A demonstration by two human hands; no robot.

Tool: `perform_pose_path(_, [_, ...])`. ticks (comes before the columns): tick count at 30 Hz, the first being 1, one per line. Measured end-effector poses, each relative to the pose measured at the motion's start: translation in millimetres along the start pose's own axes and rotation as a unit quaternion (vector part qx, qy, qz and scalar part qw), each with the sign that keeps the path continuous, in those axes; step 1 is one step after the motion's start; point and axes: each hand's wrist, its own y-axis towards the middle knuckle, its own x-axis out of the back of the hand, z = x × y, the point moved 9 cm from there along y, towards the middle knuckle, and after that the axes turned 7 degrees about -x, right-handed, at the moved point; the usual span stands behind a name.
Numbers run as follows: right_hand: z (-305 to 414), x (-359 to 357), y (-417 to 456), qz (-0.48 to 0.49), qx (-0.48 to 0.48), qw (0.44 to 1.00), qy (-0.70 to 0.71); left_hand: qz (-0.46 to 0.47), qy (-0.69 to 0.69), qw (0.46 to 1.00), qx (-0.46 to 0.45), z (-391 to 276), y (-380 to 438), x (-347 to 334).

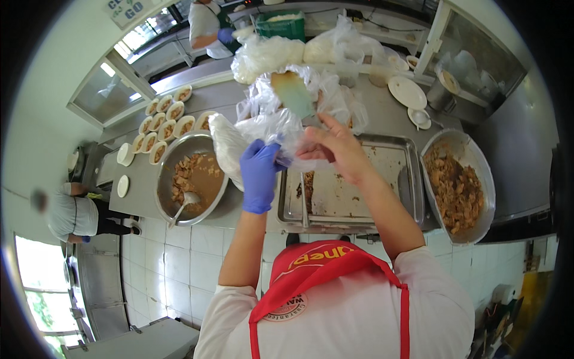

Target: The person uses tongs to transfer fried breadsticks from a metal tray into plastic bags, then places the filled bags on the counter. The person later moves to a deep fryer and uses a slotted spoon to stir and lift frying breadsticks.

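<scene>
My left hand [261, 172], in a blue glove, grips the gathered edge of a clear plastic bag [273, 128] over the steel counter. A white-filled plastic bag [227, 146] hangs just left of it. My bare right hand [334, 146] is at the bag's right side, fingers spread and partly blurred; whether it pinches the film I cannot tell. Beyond the hands lie more clear bags and a pale green, brown-edged piece [293, 96]. Below my right forearm is a shallow steel tray [381, 202] with a little dark meat and a utensil [305, 202] at its left.
At left, a steel bowl [161, 197] holds meat, sauce and a ladle, with several small filled bowls [175, 110] behind. A large pan [491, 197] of meat stands right, near white plates [407, 93]. One person [210, 29] works across the counter; another [74, 211] stands far left.
</scene>
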Motion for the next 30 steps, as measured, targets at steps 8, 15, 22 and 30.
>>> perform_pose_path(8, [-71,114,-23,-0.097,-0.174,0.974,-0.108,0.121,0.143,0.982,-0.002,41,-50,72])
perform_pose_path(15, [-197,204,-44,-0.06,-0.472,0.845,-0.245,0.091,0.223,0.969,0.052,53,-97,114])
perform_pose_path(22, [-246,189,-3,-0.015,-0.49,0.841,-0.231,0.179,0.153,0.964,0.124,36,-127,59])
perform_pose_path(30, [-236,176,3,0.013,-0.49,0.817,-0.305,0.279,0.282,0.918,-0.002,16,-104,75])
